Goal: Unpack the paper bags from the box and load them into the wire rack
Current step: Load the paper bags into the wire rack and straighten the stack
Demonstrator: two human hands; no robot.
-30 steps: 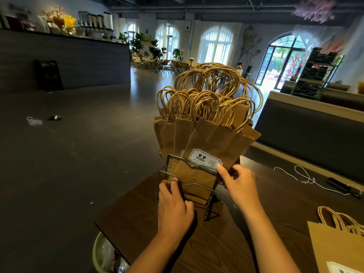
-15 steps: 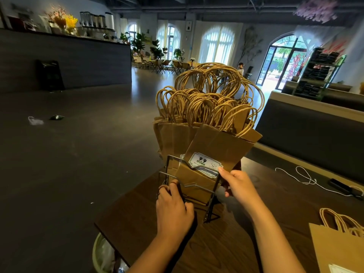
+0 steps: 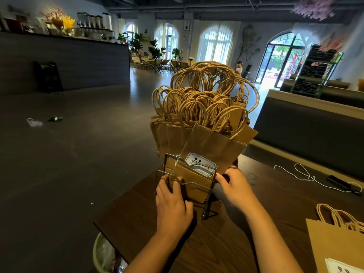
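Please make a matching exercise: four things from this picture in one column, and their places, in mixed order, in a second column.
Things:
1. price tag
2. white cord
3. left hand
4. bin

Places:
A. on the floor, under the table's near left corner
B. on the front bag in the rack
C. lying on the table, far right
D. on the rack's front wire

Pairs: 1-B, 2-C, 3-D, 4-A

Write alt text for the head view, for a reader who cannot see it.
Two hands steady a wire rack packed with brown paper bags on a dark wooden table: the left hand holds its front wires, the right hand its right side. The front bag leans right and bears a 9.9 price label. More bags lie at lower right.
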